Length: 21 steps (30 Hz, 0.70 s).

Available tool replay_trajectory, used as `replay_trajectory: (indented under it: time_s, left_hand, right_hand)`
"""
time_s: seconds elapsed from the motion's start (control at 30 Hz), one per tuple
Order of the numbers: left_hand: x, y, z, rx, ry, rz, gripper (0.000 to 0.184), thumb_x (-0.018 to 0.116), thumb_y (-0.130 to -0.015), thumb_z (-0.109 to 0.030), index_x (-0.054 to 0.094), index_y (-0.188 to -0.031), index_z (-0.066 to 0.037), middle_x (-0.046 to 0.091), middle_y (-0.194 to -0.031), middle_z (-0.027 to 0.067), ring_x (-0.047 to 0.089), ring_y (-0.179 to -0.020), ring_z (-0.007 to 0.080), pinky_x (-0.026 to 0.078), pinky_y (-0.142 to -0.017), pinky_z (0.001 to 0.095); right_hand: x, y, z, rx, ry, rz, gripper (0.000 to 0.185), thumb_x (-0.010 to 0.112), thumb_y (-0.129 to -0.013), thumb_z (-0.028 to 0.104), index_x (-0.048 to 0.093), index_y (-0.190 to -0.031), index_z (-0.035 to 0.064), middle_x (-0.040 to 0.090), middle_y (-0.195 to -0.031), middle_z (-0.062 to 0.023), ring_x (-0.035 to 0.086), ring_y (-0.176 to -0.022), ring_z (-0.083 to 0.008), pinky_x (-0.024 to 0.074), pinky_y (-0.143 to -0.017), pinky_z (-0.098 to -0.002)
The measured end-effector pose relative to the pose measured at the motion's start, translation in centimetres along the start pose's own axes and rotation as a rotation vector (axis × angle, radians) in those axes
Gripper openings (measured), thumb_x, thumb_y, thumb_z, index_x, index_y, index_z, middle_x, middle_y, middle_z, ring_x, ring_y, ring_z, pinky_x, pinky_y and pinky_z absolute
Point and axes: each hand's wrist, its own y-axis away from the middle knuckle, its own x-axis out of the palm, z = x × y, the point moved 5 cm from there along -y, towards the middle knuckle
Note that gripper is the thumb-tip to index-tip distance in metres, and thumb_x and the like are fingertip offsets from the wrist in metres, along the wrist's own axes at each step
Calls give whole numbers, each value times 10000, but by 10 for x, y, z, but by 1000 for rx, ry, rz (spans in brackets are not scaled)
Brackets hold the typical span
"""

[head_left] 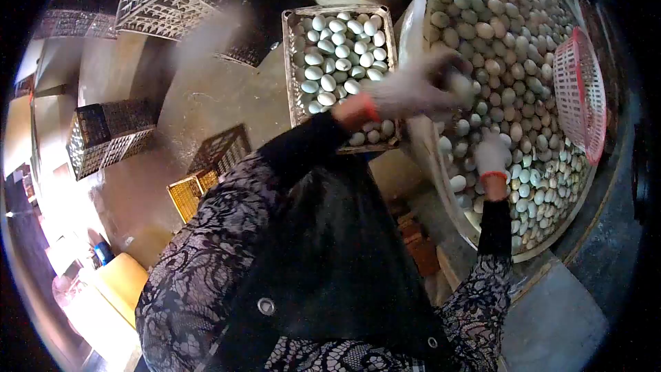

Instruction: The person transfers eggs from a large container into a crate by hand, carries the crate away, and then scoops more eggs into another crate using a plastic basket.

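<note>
My left hand (427, 88), in a pale glove with a red band at the wrist, is blurred above the near rim of a large round tub (430, 158) full of eggs. Its fingers curve around a pale egg (460, 89). Lower down, my right hand (493, 154), gloved the same way, reaches into the tub and touches the eggs; its fingertips are too unclear to make out. Left of the tub stands a crate (290, 69) holding several pale green and whitish eggs, partly covered by my left forearm.
A pink and white plastic basket (580, 96) leans at the tub's right side. Stacked crates (165, 0) stand at the upper left, with a dark crate (110, 134) below them. A yellow crate (186, 196) lies on the floor (227, 96) near my left arm.
</note>
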Motion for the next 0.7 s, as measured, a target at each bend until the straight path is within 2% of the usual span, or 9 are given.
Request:
replay_trajectory:
  time_s: [0.07, 0.1, 0.13, 0.27, 0.37, 0.43, 0.47, 0.57, 0.7]
  left_hand:
    - [-68, 19, 20, -132, -87, -199, 491, 712, -791, -179, 466, -1189, -30, 616, -984, 76, 606, -855, 149, 533, -743, 295]
    - [-105, 24, 36, -25, -315, -338, 469, 722, -756, -199, 495, -1133, -37, 629, -913, 98, 627, -775, 144, 538, -656, 277]
    - [-133, 34, 47, -119, -345, -431, 502, 710, -785, -204, 467, -1184, -18, 630, -948, 70, 611, -824, 146, 530, -745, 296]
    - [-235, 38, 110, -421, -1230, -513, 522, 703, -703, -355, 532, -1157, -165, 647, -1008, 105, 630, -896, 301, 516, -752, 398]
    - [-286, 31, 163, -313, -1438, -396, 532, 688, -711, -432, 566, -1136, -136, 652, -1017, 101, 640, -886, 304, 527, -729, 403]
    - [-290, 13, 172, -508, -1637, -331, 409, 579, -791, -341, 568, -1132, -116, 633, -1075, 115, 624, -966, 283, 518, -774, 392]
    - [-293, 7, 178, -368, -1683, -353, 374, 562, -797, -312, 573, -1114, -115, 626, -1081, 114, 615, -981, 275, 510, -797, 382]
    - [-301, -3, 192, -254, -1681, -357, 340, 555, -794, -215, 555, -1119, -114, 595, -1089, 132, 598, -1000, 291, 503, -798, 394]
    - [-305, -11, 196, -278, -1571, -355, 314, 567, -787, -136, 550, -1100, -158, 571, -1070, 125, 588, -999, 303, 507, -758, 400]
  right_hand:
    - [-25, 32, -1, 12, -154, -132, 448, 584, -834, 223, 517, -1250, 73, 524, -1226, -184, 533, -1097, -328, 447, -897, -380]
    - [-46, 50, 0, 26, -306, -268, 484, 610, -832, 243, 496, -1264, 57, 504, -1253, -184, 521, -1112, -329, 426, -931, -372]
    - [-57, 64, 7, 29, -307, -261, 484, 610, -832, 243, 496, -1264, 57, 504, -1253, -184, 521, -1112, -329, 426, -931, -372]
    - [-137, 126, 72, -62, -1071, -505, 495, 686, -793, 215, 511, -1212, 18, 533, -1210, -132, 489, -1138, -247, 383, -962, -363]
    - [-167, 140, 145, -322, -1054, -528, 491, 714, -758, 174, 525, -1190, 34, 564, -1135, -131, 527, -1062, -257, 414, -913, -367]
    - [-164, 119, 192, -455, -1121, -514, 468, 714, -740, 140, 540, -1163, 43, 588, -1038, -126, 572, -940, -265, 450, -849, -367]
    - [-150, 101, 212, -485, -1140, -525, 463, 703, -753, 138, 516, -1168, 52, 589, -1028, -152, 581, -937, -298, 460, -826, -379]
    - [-115, 25, 266, -449, -1053, -589, 427, 672, -789, 213, 467, -1128, 52, 586, -978, -201, 590, -874, -380, 490, -735, -445]
    - [-78, -88, 305, -258, -849, -487, 496, 680, -731, 338, 518, -1110, 64, 610, -965, -187, 628, -757, -350, 523, -621, -449]
